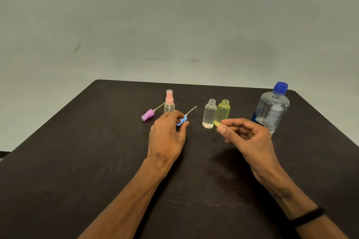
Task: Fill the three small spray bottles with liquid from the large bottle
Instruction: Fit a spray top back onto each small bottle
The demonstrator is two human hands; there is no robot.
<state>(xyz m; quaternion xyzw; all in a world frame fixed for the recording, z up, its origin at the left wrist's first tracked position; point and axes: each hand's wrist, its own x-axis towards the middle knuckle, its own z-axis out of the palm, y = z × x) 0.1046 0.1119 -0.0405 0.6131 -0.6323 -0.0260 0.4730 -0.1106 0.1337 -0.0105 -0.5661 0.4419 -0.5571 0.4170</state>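
On the dark table (77, 161) the left hand (167, 134) pinches the blue spray head (181, 120) between thumb and fingers, its dip tube pointing toward 1 o'clock; the right hand (246, 136) hovers with fingers loosely curled, holding nothing, just in front of the yellow bottle (222, 111); touching that at 9 o'clock stands the clear open bottle (209, 112); the pink-capped bottle (169, 101) stands behind the left hand; the purple spray head (148, 115) lies at its 8 o'clock; the large bottle (273, 106), blue-capped, stands at 3 o'clock of the yellow one.
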